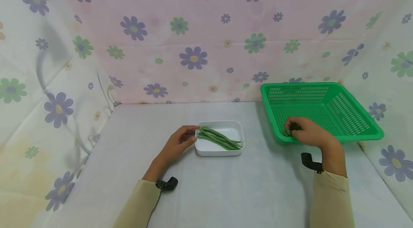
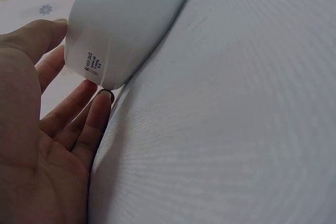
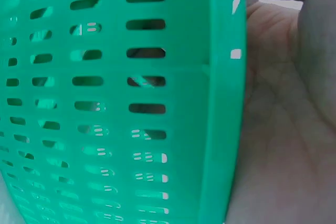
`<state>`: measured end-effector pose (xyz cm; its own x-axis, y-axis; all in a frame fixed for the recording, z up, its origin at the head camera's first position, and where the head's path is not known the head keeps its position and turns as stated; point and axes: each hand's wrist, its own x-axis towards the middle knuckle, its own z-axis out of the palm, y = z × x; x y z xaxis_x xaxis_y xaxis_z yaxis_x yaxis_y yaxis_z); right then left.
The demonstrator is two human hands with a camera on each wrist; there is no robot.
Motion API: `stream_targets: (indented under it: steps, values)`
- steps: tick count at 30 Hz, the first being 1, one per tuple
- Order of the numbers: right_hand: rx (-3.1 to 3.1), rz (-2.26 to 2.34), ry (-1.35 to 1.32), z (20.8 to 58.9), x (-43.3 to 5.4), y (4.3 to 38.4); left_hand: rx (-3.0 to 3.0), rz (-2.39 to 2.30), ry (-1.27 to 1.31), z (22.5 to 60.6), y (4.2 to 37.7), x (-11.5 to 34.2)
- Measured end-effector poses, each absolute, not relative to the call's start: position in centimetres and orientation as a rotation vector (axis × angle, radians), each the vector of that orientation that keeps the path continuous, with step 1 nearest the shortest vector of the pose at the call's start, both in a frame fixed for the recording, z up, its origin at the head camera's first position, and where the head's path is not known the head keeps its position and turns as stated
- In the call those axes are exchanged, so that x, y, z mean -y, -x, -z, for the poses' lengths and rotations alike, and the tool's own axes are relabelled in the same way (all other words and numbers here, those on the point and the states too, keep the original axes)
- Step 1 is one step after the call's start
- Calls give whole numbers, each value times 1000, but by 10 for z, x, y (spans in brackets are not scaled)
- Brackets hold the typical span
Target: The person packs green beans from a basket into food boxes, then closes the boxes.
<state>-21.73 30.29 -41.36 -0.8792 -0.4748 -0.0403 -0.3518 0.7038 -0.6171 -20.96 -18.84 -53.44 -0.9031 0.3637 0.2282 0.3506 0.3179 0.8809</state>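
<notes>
Sleeves (image 1: 332,201) face floral cloth (image 1: 213,23), left hand (image 1: 175,144) loosely touching dish (image 1: 219,153), basket wall (image 3: 186,98) leaving right hand's (image 1: 306,132) grip unclear.

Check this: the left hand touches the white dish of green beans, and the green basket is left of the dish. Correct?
Not quite: the green basket is right of the white dish, as the head view shows; the rest holds.
</notes>
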Motion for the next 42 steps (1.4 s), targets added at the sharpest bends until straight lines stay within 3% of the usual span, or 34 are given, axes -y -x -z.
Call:
stream_targets:
  steps: [14, 42]
  values:
    - [-2752, 1038, 679, 412, -305, 214, -2519, -1692, -660, 534, 208, 188]
    - [-2845, 1434, 979, 398, -287, 210, -2527, -1690, -675, 531, 207, 187]
